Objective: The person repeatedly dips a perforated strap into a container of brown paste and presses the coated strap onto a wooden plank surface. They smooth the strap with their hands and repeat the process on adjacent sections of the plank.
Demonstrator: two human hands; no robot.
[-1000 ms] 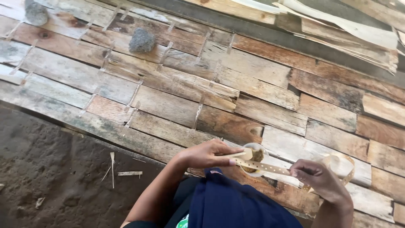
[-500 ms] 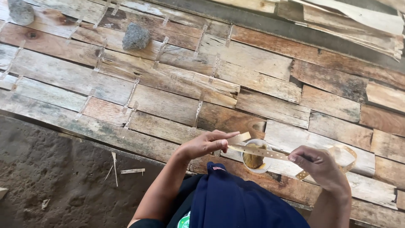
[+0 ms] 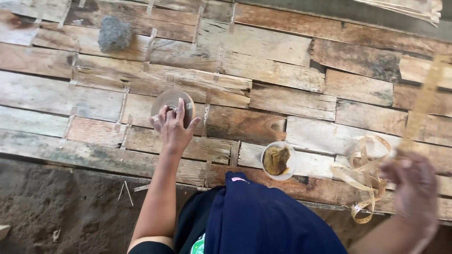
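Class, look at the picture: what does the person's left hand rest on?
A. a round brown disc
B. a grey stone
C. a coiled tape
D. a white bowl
A: the left hand lies on the round brown disc on the planks.
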